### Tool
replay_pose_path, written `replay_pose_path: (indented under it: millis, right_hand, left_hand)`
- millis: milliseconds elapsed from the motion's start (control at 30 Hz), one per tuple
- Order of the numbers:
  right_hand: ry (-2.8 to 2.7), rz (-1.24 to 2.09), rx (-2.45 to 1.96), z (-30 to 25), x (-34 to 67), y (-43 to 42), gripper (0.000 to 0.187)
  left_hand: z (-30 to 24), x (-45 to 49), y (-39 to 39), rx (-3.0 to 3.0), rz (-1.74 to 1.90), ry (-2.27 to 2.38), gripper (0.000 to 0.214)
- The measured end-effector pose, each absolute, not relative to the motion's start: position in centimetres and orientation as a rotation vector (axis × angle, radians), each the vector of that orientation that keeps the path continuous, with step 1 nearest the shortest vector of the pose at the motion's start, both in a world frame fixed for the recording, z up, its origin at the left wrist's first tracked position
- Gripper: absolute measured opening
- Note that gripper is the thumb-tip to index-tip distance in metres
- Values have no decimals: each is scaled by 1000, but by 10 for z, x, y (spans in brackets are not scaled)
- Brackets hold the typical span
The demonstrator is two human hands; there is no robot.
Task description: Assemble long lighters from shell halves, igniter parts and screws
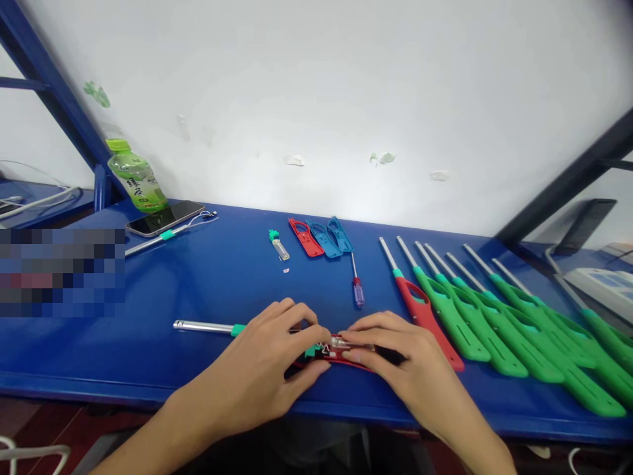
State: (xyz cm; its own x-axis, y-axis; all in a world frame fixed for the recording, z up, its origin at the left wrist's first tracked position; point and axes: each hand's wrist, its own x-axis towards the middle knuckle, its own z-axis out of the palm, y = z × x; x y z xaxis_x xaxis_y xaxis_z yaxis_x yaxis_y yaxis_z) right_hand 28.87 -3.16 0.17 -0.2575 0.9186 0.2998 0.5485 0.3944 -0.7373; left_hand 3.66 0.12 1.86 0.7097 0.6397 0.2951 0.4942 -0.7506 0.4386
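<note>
Near the front edge of the blue table (148, 349) lies an opened red long-nose lighter (341, 349), its metal tube (202, 326) pointing left. My left hand (271, 359) pinches its front end by the green collar, fingers curled. From the other side, my right hand (395, 363) rests on the red body, fingers pressed down over the exposed inner parts. Both hands touch the lighter and nearly meet in the middle.
A row of several assembled lighters, one red (425, 316) and the others green (494, 330), lies at the right. Behind are red and blue shell halves (321, 236), a small screwdriver (357, 285), a loose valve part (278, 245), a phone (165, 218) and a green bottle (136, 175).
</note>
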Motion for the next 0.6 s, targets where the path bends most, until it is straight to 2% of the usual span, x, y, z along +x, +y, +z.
replay_pose_path:
  millis: [233, 367, 600]
  right_hand:
    - [-1944, 672, -1252, 3, 288, -31, 15]
    - [-1920, 702, -1298, 2, 287, -32, 6]
    - [-1932, 715, -1272, 1, 289, -31, 10]
  left_hand:
    - [18, 37, 1, 2574, 639, 869, 13]
    - [18, 36, 2, 2609, 642, 869, 16]
    - [18, 37, 1, 2630, 607, 868, 17]
